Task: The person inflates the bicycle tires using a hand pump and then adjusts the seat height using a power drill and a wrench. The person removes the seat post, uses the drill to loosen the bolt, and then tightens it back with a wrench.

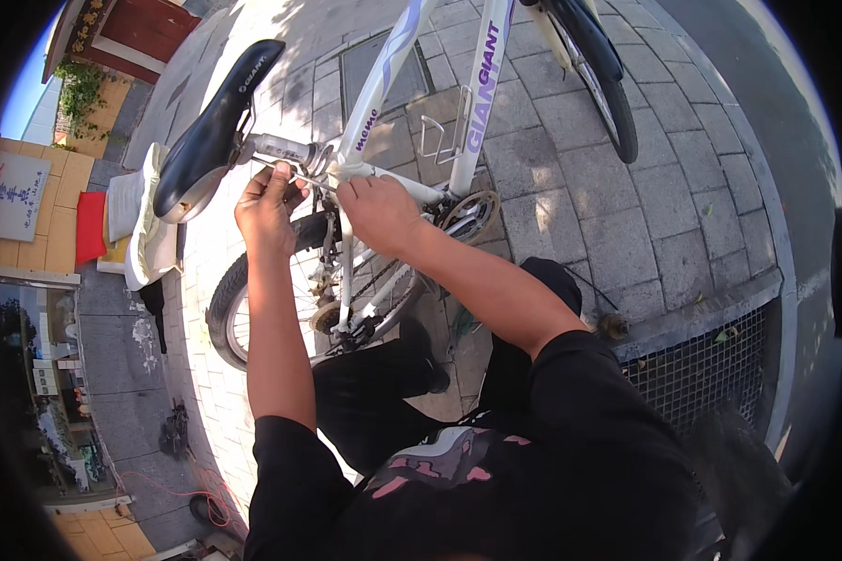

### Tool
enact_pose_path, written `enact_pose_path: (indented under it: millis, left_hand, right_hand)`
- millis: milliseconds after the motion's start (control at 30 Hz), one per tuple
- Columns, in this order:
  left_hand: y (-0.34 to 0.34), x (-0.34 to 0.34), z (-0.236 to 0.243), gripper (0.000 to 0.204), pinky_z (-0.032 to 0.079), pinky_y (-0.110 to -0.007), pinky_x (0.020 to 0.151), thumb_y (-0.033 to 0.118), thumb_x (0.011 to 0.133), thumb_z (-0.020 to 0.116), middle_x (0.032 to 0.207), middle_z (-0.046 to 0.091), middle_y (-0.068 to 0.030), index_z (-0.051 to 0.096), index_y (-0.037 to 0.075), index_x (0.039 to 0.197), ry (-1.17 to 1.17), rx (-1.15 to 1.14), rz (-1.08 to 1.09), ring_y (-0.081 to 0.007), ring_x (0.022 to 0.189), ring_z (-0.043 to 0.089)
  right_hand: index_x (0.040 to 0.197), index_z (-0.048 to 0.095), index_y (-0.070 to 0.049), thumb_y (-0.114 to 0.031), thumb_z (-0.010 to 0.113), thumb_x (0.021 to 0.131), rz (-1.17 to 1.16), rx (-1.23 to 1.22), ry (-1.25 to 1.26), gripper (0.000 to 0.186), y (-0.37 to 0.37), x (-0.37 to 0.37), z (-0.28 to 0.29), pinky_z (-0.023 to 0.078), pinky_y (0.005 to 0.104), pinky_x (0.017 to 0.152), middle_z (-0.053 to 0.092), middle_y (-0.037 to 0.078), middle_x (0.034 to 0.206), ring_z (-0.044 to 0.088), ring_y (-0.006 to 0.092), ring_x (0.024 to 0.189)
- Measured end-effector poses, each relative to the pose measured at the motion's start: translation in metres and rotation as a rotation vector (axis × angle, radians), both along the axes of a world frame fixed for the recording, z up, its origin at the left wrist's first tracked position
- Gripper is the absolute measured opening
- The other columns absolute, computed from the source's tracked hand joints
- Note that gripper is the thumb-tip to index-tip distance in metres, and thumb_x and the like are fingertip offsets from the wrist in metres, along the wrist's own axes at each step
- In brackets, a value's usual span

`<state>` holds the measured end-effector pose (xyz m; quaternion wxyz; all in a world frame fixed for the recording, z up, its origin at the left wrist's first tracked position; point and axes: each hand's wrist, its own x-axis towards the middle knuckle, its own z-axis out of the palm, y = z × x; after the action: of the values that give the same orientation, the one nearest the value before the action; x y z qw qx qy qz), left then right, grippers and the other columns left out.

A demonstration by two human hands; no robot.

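Observation:
A white bicycle frame (384, 65) with purple lettering fills the upper middle, its black saddle (210, 140) at left on a silver seatpost (281, 150). Just below the seatpost, my left hand (269, 208) is closed, thumb and fingers pinched on a thin metal rod (304, 178) that runs toward the seat-tube joint. My right hand (379, 210) is closed over that joint, fingers curled where the rod ends; exactly what they grip is hidden. The rear wheel (225, 309) and chainring (477, 213) show beneath my hands.
The front wheel (617, 112) is at upper right over paving (627, 224). A metal grate (692, 369) lies at right beside the curb. Cushion-like pads (145, 215), a shopfront window (37, 383) and an orange hose (210, 496) are at left. My dark-clad legs are below the bicycle.

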<state>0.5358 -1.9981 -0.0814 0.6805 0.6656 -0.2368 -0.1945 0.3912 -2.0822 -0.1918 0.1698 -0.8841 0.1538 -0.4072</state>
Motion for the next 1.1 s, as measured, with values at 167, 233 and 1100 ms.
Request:
enact_pose_path:
  millis: [167, 233, 1100]
  left_hand:
    - [0.006, 0.009, 0.000, 0.022, 0.065, -0.036, 0.070, 0.015, 0.093, 0.086, 0.090, 0.075, -0.0090, 0.072, -0.001, 0.099, -0.112, 0.057, 0.057, -0.0193, 0.073, 0.072]
    - [0.014, 0.009, 0.005, 0.022, 0.066, -0.035, 0.070, 0.015, 0.094, 0.085, 0.089, 0.075, -0.0089, 0.072, -0.001, 0.100, -0.130, 0.082, 0.059, -0.0200, 0.073, 0.072]
    - [0.006, 0.016, 0.002, 0.015, 0.068, -0.036, 0.072, 0.007, 0.105, 0.066, 0.097, 0.077, -0.0126, 0.073, -0.005, 0.110, -0.148, 0.030, -0.025, -0.0232, 0.081, 0.078]
  right_hand:
    - [0.109, 0.064, -0.005, -0.015, 0.066, 0.088, 0.056, 0.019, -0.056, 0.023, 0.012, 0.013, -0.010, 0.053, 0.0450, 0.082, 0.063, 0.011, 0.100, 0.069, 0.0316, 0.092]
    - [0.115, 0.068, -0.006, -0.019, 0.065, 0.096, 0.232, 0.229, 0.044, 0.023, 0.005, 0.005, 0.003, 0.055, 0.0476, 0.086, 0.065, 0.013, 0.105, 0.070, 0.0363, 0.099]
    - [0.141, 0.052, 0.016, -0.011, 0.072, 0.096, 0.697, 1.422, 0.208, 0.055, -0.024, -0.002, 0.024, 0.063, 0.0372, 0.083, 0.075, 0.017, 0.105, 0.077, 0.0246, 0.094]
